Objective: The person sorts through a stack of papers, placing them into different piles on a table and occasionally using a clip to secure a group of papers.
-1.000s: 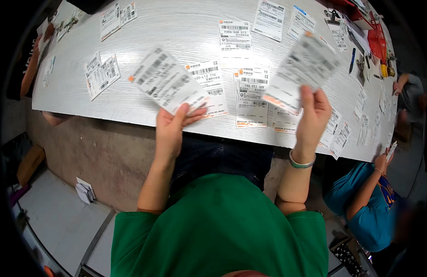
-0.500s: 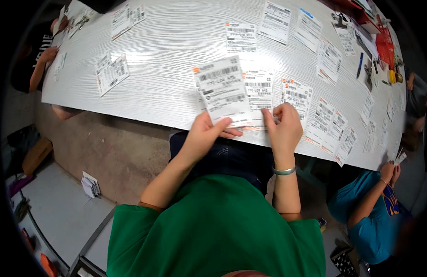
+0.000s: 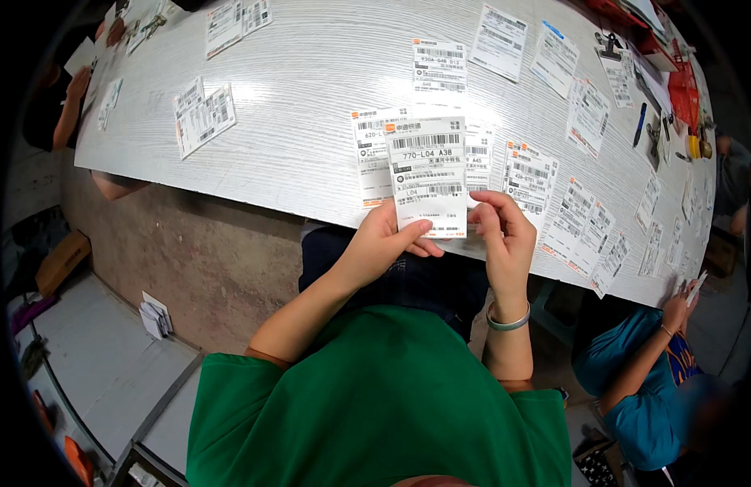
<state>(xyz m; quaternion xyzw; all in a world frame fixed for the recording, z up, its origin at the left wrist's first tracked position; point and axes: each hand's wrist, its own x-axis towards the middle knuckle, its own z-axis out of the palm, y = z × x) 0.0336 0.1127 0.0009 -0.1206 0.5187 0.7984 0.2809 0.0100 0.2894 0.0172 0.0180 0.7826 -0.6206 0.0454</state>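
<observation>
My left hand (image 3: 393,237) is closed on the lower edge of a white shipping label (image 3: 428,174) with barcodes and an orange mark, thumb on its face. Whether more labels lie beneath it cannot be seen. The held label overlaps my view of a label on the left (image 3: 372,166) and another on the right (image 3: 478,154), both on the table. Just right of the held label, my right hand (image 3: 507,231) has bent fingers slightly apart, with nothing visible in them. A pair of overlapping labels (image 3: 531,180) lies beyond its fingertips.
The pale wood-grain table (image 3: 302,122) carries more labels, some in a row to the right (image 3: 582,223). Pens (image 3: 639,126), a black clip (image 3: 609,47) and a red basket (image 3: 682,89) are at far right. Co-workers sit at left (image 3: 67,105) and right (image 3: 635,365).
My left hand has moved right and turned the held label more upright, uncovering a label at left. My right hand has drawn slightly right and down from the table label.
</observation>
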